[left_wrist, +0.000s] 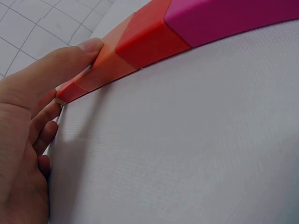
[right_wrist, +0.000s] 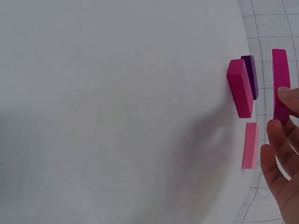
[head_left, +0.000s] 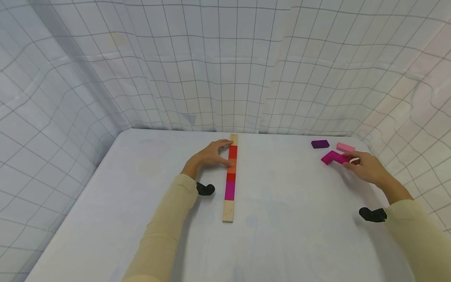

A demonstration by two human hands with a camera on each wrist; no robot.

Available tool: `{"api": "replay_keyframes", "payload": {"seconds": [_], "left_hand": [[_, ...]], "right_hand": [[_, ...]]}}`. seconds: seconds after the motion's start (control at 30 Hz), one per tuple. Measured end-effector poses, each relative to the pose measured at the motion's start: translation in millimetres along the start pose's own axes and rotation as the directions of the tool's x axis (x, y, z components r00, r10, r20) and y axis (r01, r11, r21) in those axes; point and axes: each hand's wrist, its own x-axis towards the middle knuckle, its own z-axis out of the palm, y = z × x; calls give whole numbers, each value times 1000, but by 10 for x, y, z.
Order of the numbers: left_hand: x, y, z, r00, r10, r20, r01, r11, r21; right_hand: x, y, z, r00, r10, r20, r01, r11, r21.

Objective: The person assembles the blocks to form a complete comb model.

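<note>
A straight row of blocks runs away from me: a pale wooden block (head_left: 228, 211) nearest, then magenta (head_left: 230, 190), red (head_left: 230, 177), orange (head_left: 231, 169) and red (head_left: 233, 151), with another wooden block (head_left: 234, 138) at the far end. From the left side, my left hand (head_left: 210, 153) touches the row, its thumb (left_wrist: 88, 46) on the orange block and a finger reaching the far wooden one. At the right, my right hand (head_left: 366, 167) pinches a magenta block (right_wrist: 281, 74) between thumb and fingers, above the table. Close by is a second magenta block (right_wrist: 240, 88).
A dark purple block (head_left: 320, 144) and a light pink block (head_left: 345, 147) lie near the table's far right corner. White gridded curtains (head_left: 232, 70) hang behind and at both sides of the white table (head_left: 282, 235).
</note>
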Motion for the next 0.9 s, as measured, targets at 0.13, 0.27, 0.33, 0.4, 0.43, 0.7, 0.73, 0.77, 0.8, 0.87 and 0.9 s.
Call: {"api": "replay_keyframes", "payload": {"seconds": [0.13, 0.27, 0.33, 0.4, 0.43, 0.7, 0.73, 0.77, 0.8, 0.87, 0.9], "left_hand": [[-5, -27, -6, 1000, 2, -3, -2, 1000, 12], [-16, -29, -19, 1000, -2, 0, 2, 1000, 27], [-15, -13, -25, 1000, 0, 10, 0, 1000, 28], [-13, 9, -33, 1000, -4, 22, 3, 999, 32], [-10, 17, -35, 1000, -5, 27, 4, 999, 36], [-1, 109, -75, 998, -45, 54, 37, 988, 150], [1, 118, -78, 998, -47, 52, 38, 986, 165], [4, 123, -80, 998, -48, 49, 38, 983, 180], [8, 128, -80, 998, -44, 45, 34, 980, 194], [22, 131, -78, 999, -31, 39, 21, 975, 223], [28, 131, -74, 999, -22, 38, 13, 973, 233]], "right_hand": [[142, -156, -13, 998, -59, -20, 59, 998, -2], [282, -335, 7, 994, -107, -15, 106, 994, -6], [332, -428, 23, 994, -109, 0, 109, 994, -10], [374, -516, 38, 994, -108, 18, 108, 994, -5], [395, -558, 49, 994, -111, 25, 111, 994, -2], [568, -857, 151, 986, -158, 46, 158, 987, 12], [589, -886, 164, 986, -162, 48, 162, 987, 14], [610, -914, 177, 985, -167, 50, 166, 986, 17], [629, -943, 190, 984, -169, 53, 168, 986, 18], [666, -1002, 219, 984, -171, 55, 170, 985, 23], [685, -1035, 235, 985, -165, 58, 164, 986, 27]]}}
